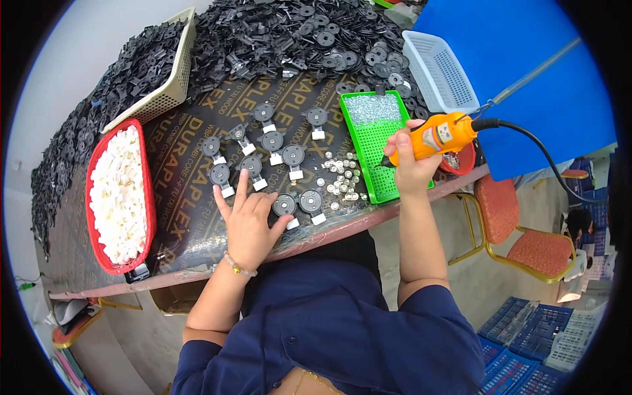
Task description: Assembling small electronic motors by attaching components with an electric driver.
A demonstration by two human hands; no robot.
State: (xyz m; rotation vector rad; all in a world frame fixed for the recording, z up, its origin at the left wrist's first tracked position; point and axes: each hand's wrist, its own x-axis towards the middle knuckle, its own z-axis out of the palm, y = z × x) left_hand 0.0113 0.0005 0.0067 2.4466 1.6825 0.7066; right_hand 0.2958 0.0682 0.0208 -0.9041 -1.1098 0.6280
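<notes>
My right hand point(415, 172) is wrapped round an orange electric screwdriver point(454, 130), held up above the green perforated tray point(380, 176). Its tip, by my fingers, points left. Small silver screws point(375, 108) fill the far end of that tray. My left hand point(249, 220) is spread low over the table, fingers apart, and seems to hold nothing. Around its fingertips lie several black round parts with white blocks, among them one part point(251, 167) just beyond the fingers and another point(285, 205) by the thumb. Small shiny metal pieces point(342, 176) lie loose beside the tray.
A red basket of white pieces point(122, 197) stands at the left. Behind it, a cream basket point(172, 89) holds black parts. Black parts point(283, 39) are heaped across the back. At the right are a white basket point(447, 79), a coiled spring point(536, 71) and a black cable point(550, 158).
</notes>
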